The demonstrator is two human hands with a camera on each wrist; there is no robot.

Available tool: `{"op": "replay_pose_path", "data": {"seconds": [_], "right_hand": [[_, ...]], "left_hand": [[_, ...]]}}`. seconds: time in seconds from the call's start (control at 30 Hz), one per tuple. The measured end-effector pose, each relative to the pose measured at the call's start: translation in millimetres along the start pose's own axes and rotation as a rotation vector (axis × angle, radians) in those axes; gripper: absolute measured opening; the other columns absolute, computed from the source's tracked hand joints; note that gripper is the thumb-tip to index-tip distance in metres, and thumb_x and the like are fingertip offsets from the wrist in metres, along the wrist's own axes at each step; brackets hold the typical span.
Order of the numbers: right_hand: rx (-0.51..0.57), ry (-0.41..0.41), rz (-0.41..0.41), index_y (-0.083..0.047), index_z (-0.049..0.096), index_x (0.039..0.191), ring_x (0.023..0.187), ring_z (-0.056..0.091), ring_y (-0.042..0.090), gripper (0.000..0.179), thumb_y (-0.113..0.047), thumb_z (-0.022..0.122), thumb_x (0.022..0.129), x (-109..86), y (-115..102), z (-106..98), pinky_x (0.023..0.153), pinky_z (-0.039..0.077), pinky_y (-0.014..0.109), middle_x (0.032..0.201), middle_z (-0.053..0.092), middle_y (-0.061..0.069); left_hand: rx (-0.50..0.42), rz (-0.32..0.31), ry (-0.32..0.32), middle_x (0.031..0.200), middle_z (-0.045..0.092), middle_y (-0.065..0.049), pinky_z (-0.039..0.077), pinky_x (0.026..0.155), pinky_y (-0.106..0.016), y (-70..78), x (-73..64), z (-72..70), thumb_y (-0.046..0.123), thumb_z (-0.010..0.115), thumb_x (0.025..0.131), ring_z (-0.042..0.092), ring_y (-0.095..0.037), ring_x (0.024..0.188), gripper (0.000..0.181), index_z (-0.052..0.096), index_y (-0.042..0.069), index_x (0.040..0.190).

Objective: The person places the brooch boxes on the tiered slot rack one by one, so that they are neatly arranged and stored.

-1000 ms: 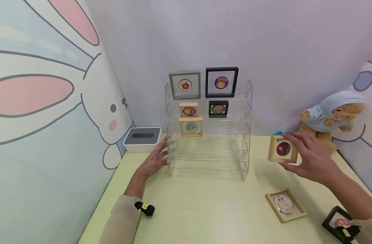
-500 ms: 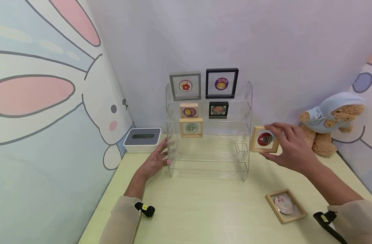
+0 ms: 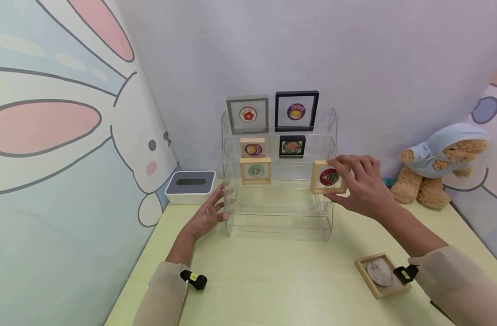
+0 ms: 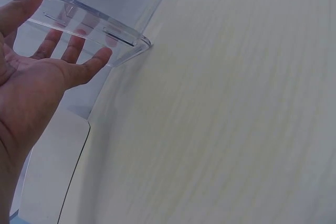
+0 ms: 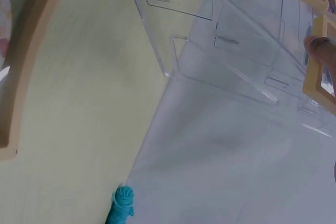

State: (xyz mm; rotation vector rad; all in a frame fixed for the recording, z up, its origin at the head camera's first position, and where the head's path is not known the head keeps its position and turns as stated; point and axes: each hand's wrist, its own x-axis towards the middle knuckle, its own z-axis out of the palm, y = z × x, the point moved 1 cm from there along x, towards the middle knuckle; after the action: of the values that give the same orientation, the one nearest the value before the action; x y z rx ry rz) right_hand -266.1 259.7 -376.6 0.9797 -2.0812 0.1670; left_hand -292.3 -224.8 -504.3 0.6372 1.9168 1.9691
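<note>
A clear acrylic tiered rack [image 3: 278,216] stands on the table against the wall. My left hand [image 3: 207,218] rests at its left side; in the left wrist view its fingers [image 4: 73,48] are spread behind the clear panel. With thumb below and fingers above, my right hand [image 3: 362,188] pinches a small light-wood picture frame [image 3: 316,179] with a red round badge inside. It is upright at the rack's right side, level with the third tier. On that tier at left is a wooden frame with a green badge [image 3: 255,170].
Higher tiers bear a grey frame [image 3: 247,128], a large black frame [image 3: 296,93], a small wooden frame [image 3: 252,141] and a small black frame [image 3: 292,155]. Another wooden frame [image 3: 366,278] lies flat at right. A tissue box [image 3: 191,197] and teddy bear [image 3: 440,160] flank the rack.
My right hand has carried the wooden frame with the red badge leftward and slightly up, from near the teddy bear to the rack. The left hand has stayed in place.
</note>
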Motion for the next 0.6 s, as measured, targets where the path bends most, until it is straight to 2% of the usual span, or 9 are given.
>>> {"op": "replay_pose_path", "data": {"seconds": [0.37, 0.47, 0.6], "right_hand": [[-0.016, 0.075, -0.065, -0.003, 0.057, 0.156, 0.115, 0.05, 0.048, 0.086, -0.073, 0.049, 0.107, 36.0, -13, 22, 0.096, 0.034, 0.072, 0.138, 0.061, 0.028], [-0.039, 0.056, -0.071, -0.004, 0.054, 0.159, 0.117, 0.049, 0.047, 0.085, -0.063, 0.071, 0.101, 43.2, -15, 28, 0.097, 0.034, 0.073, 0.14, 0.059, 0.028], [-0.078, 0.014, -0.064, -0.005, 0.052, 0.161, 0.122, 0.048, 0.046, 0.104, -0.047, 0.099, 0.078, 51.3, -18, 37, 0.099, 0.033, 0.072, 0.143, 0.056, 0.026]], "left_hand": [[-0.008, -0.004, 0.008, 0.183, 0.01, -0.012, 0.038, 0.126, -0.059, 0.9, 0.6, 0.9, -0.007, 0.065, 0.104, 0.021, -0.051, 0.166, 0.102, 0.013, 0.04, 0.178], [-0.003, -0.003, 0.009, 0.184, 0.01, -0.013, 0.035, 0.127, -0.066, 0.7, 0.4, 0.7, -0.006, 0.064, 0.105, 0.021, -0.052, 0.166, 0.101, 0.012, 0.04, 0.178], [-0.004, -0.001, 0.012, 0.184, 0.01, -0.014, 0.027, 0.128, -0.074, -0.6, 1.1, 0.2, -0.008, 0.06, 0.105, 0.02, -0.052, 0.166, 0.1, 0.012, 0.039, 0.179]]}}
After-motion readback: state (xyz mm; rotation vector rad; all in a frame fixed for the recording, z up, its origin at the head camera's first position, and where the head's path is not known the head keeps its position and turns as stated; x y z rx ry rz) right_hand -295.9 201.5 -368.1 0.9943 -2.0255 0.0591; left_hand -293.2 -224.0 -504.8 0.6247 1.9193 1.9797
